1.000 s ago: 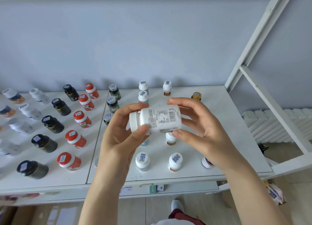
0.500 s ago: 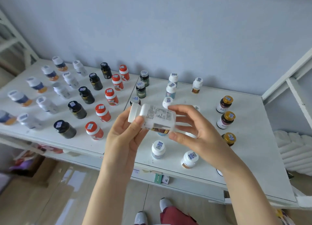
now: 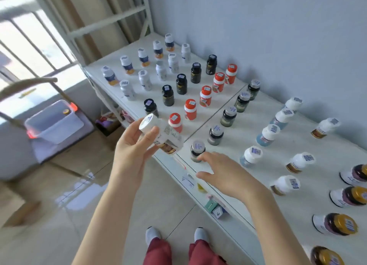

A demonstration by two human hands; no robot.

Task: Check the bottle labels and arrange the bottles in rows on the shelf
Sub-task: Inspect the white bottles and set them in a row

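At the far left a window (image 3: pixel 29 38) lets in bright light. Below it a clear bin (image 3: pixel 53 123) sits on a cart (image 3: pixel 65 145).

The left hand (image 3: pixel 133 147) is up in front of the near edge of the shelf (image 3: pixel 294 139). Its thumb and curled fingers grip a white bottle (image 3: pixel 164 135). The thumb lies across the bottle just under the cap (image 3: pixel 148 122). The bottle is tilted, with the cap up and to the left. It is held in the air, just in front of the nearest of the red caps (image 3: pixel 205 95).

The shelf is white and runs along a pale blue wall. Bottles stand on it in rows, each with a small sticker on top. From the left come blue-and-orange bottles (image 3: pixel 127 65), plain white bottles (image 3: pixel 145 79), black bottles (image 3: pixel 181 83), the red caps and then the grey caps (image 3: pixel 228 115).

Low down, two white socks (image 3: pixel 153 235) and red trousers (image 3: pixel 158 252) show above a shiny tiled floor.

The right hand (image 3: pixel 226 171) is low over the front of the shelf, palm down. Its fingers are loose and spread, and they hold nothing. One fingertip is right by the nearest grey bottle (image 3: pixel 197 148), but it is too blurry to tell if they touch.

To the right stand blue bottles (image 3: pixel 268 135) with white caps, then brown-label bottles (image 3: pixel 299 162). At the far right are the gold caps (image 3: pixel 337 224).
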